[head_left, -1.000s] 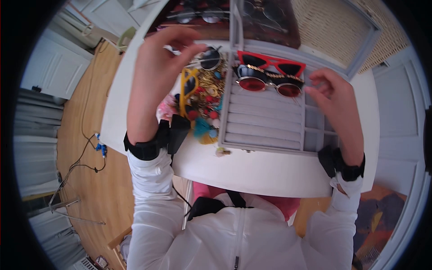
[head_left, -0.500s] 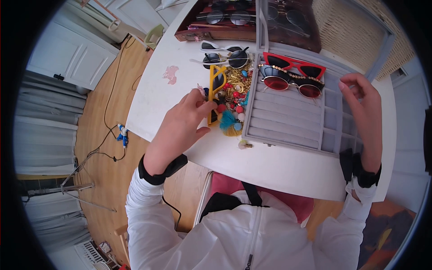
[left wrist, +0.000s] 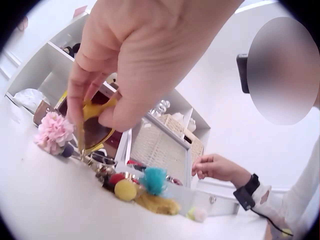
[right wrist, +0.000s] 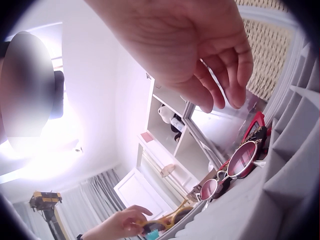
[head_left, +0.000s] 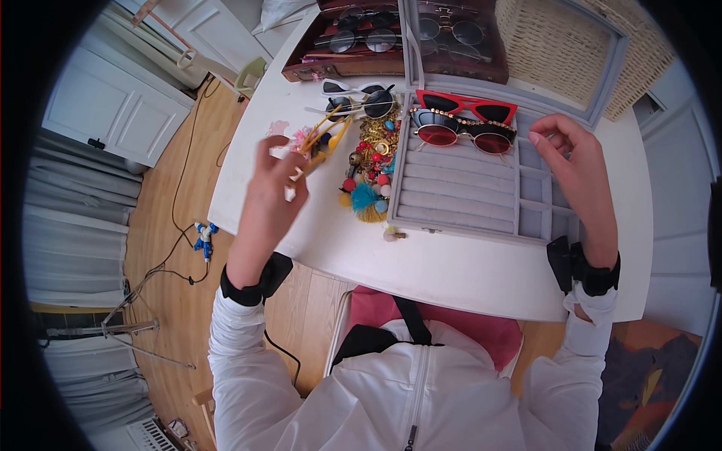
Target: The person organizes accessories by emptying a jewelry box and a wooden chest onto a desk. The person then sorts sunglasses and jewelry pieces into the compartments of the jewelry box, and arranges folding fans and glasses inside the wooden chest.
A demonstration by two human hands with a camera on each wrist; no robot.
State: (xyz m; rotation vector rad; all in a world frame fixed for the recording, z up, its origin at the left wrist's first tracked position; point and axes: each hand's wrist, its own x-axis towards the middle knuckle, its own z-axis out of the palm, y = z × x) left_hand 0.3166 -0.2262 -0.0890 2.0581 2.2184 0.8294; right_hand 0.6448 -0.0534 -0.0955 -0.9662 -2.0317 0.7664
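Observation:
My left hand (head_left: 272, 188) pinches a pair of yellow-framed sunglasses (left wrist: 95, 134) between thumb and fingers, over the table's left part. In the head view these sunglasses look blurred and tilted. Beside them lies a heap of gold chains and coloured beads (head_left: 380, 146) with a teal tassel (head_left: 365, 197). My right hand (head_left: 575, 161) hovers above the right compartments of a grey jewellery box (head_left: 451, 184), fingers loosely curled and holding nothing. Across the box's upper part lie red cat-eye sunglasses (head_left: 459, 104), a dark pair with gold chain trim (head_left: 432, 118) and round red-lensed sunglasses (head_left: 492, 143).
Behind the heap sit white sunglasses (head_left: 331, 86) and round dark sunglasses (head_left: 378, 104). A brown case (head_left: 316, 69) with more glasses stands at the back, partly behind the box's raised clear lid (head_left: 605, 83). A pink flower (left wrist: 55, 131) rests left of the heap.
My left hand came down from the round dark sunglasses to the yellow pair, took hold of it and moved it left, off the heap's edge. My right hand stays near the box's right side.

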